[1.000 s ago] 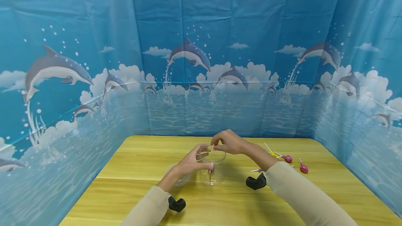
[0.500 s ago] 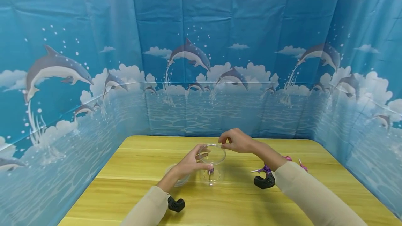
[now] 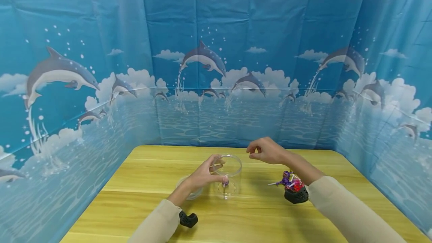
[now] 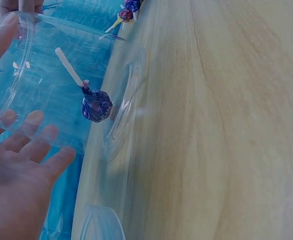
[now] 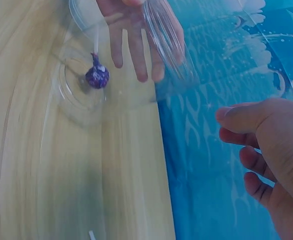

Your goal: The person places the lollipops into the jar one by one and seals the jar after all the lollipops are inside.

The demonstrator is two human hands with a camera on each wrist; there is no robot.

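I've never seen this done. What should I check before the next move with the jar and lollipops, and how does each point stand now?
1. Jar upright on the table: ok.
2. Left hand steadying the jar: ok, thumb and fingers are round it.
3. Jar top uncovered: ok, the lid lies beside it.
4. Right hand free: ok, it appears to hold nothing.
5. All lollipops in the jar: not ok, only one purple lollipop shows inside.
6. Number left outside: cannot tell, the right arm may hide some.
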